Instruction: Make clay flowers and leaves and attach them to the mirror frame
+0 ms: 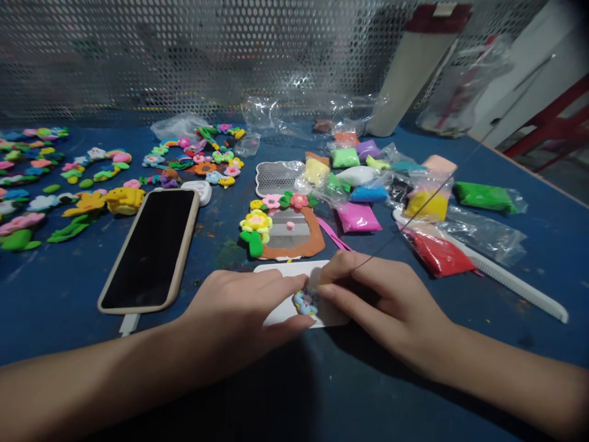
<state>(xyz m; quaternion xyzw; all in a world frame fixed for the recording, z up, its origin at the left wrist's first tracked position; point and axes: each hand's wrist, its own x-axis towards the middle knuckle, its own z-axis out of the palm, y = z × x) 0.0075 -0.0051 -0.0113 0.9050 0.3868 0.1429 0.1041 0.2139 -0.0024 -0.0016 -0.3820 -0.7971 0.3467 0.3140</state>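
A small light-blue clay figure with yellow bits lies on a white card in front of me. The thumb and index finger of my left hand close around it from the left, one at its upper edge and one at its lower edge. From the other side, my right hand comes over the card with thumb and index pinched together beside the figure. What that pinch holds, if anything, is too small to make out. A thin dark line runs from near the right fingers toward the upper right.
Behind the card lies a brown clay frame with flowers. A phone and clay decorations are on the left. Bagged coloured clay, a white comb and a tumbler stand or lie right. Perforated metal backs the table.
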